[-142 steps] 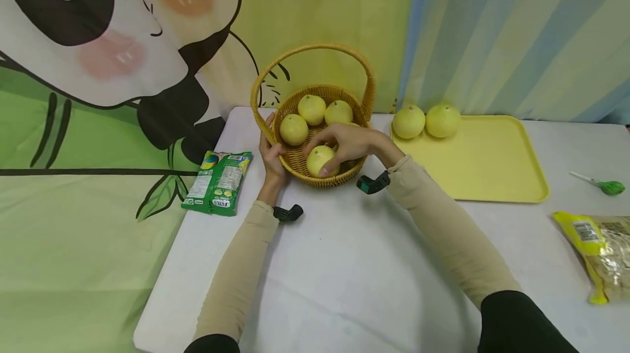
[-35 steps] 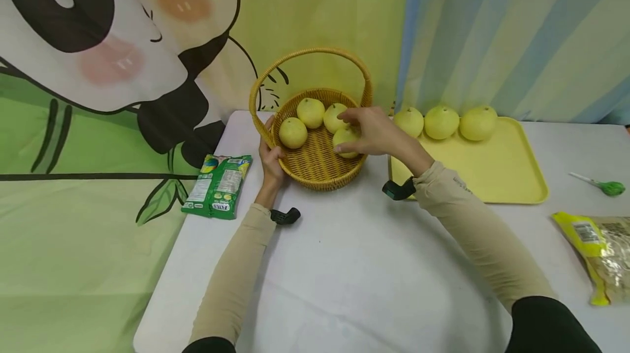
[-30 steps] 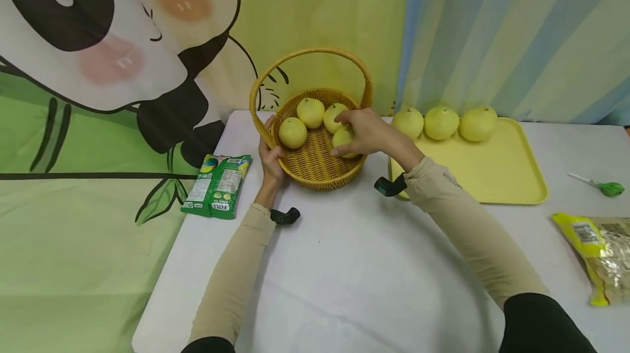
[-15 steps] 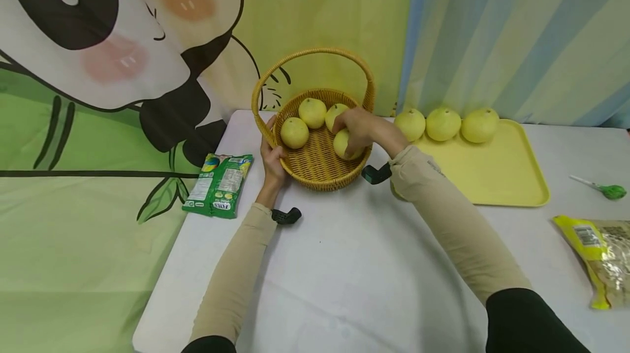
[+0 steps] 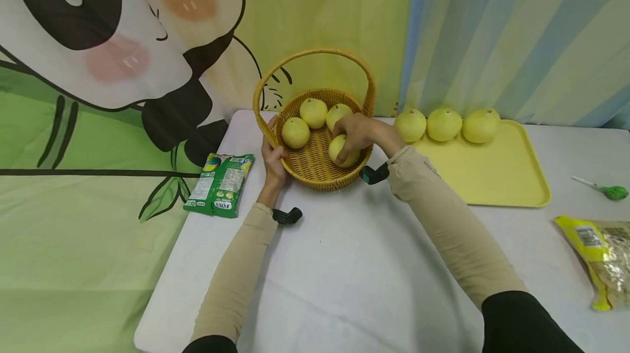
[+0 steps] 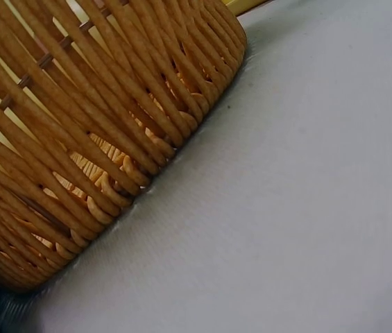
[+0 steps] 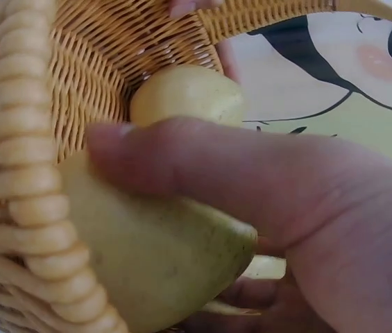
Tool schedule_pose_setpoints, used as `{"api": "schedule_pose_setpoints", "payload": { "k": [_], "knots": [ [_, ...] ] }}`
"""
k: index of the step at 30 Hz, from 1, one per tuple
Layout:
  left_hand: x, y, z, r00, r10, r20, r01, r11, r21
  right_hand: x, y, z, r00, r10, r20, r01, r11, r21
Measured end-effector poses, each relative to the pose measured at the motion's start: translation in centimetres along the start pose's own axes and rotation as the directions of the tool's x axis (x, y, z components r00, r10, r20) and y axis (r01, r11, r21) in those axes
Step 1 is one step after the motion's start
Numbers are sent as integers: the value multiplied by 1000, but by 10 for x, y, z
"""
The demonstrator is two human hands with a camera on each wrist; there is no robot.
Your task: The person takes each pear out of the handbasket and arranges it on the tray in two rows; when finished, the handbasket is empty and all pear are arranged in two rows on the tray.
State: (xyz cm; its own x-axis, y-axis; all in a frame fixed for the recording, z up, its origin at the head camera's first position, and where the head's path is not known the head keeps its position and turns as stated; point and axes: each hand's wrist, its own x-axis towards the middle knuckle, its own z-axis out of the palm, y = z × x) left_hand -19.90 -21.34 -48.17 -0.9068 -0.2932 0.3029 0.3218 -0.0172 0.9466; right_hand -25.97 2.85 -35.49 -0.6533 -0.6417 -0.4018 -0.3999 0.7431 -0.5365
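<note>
The wicker basket [image 5: 319,184] with a tall arched handle stands at the back of the table, a few pale yellow-green pears inside. My left hand [image 5: 274,166] holds its left side, thumb over the rim. In the left wrist view only the woven wall of the basket [image 6: 105,104] shows beside the cloth. My right hand [image 5: 361,133] reaches in over the right rim and grips a pear [image 5: 339,150] at the front right. In the right wrist view the thumb lies across that pear [image 7: 154,257], and another pear [image 7: 189,97] sits behind it.
Three pears [image 5: 444,125] line the back left edge of a yellow tray [image 5: 492,178] right of the basket. A green snack packet [image 5: 220,184] lies at left. A green lollipop [image 5: 612,192] and a yellow-and-clear bag [image 5: 598,254] lie at far right.
A pear earlier in my right hand at the basket's front now sits third on the tray. My right hand is back in the basket, its grip on another pear, which has shifted slightly. Left hand stays.
</note>
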Motion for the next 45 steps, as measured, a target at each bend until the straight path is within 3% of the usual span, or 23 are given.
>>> {"api": "schedule_pose_setpoints", "payload": {
  "k": [5,9,12,15,18,20,29,34,36,40,43,45],
  "knots": [
    [-1,-1,1,1000,1,2,-1,1000,-18,-1,9,7,993,-95,-77,103,989,107],
    [-1,0,2,1000,-1,-10,1,1000,-7,-8,18,12,967,-166,-196,203,960,192],
    [-1,0,2,1000,0,-18,1,1000,12,-18,24,13,929,-229,-292,306,916,257],
    [0,0,2,1000,-2,-27,2,1000,22,-31,32,14,891,-262,-371,396,847,355],
    [1,-1,1,1000,-5,-31,6,1000,18,-48,41,14,866,-251,-433,447,777,443],
    [1,-1,1,1000,-7,-29,7,1000,11,-60,48,13,856,-235,-460,459,753,471],
    [0,1,2,1000,-14,-20,14,1000,-8,-109,100,13,824,-209,-526,501,704,504],
    [-1,0,3,1000,-5,-20,5,1000,-1,-136,137,9,814,-132,-565,478,705,524],
    [-1,0,3,1000,-4,-21,4,1000,0,-148,150,6,804,-98,-587,479,692,541],
    [-1,0,3,1000,-4,-16,4,1000,-10,-172,174,-1,770,-56,-636,532,607,590],
    [0,-1,2,1000,0,-6,0,1000,-27,-189,192,-6,760,-15,-650,553,540,635],
    [0,-2,3,1000,2,-1,-2,999,-35,-199,203,-10,752,19,-659,557,518,650]
  ]
}}
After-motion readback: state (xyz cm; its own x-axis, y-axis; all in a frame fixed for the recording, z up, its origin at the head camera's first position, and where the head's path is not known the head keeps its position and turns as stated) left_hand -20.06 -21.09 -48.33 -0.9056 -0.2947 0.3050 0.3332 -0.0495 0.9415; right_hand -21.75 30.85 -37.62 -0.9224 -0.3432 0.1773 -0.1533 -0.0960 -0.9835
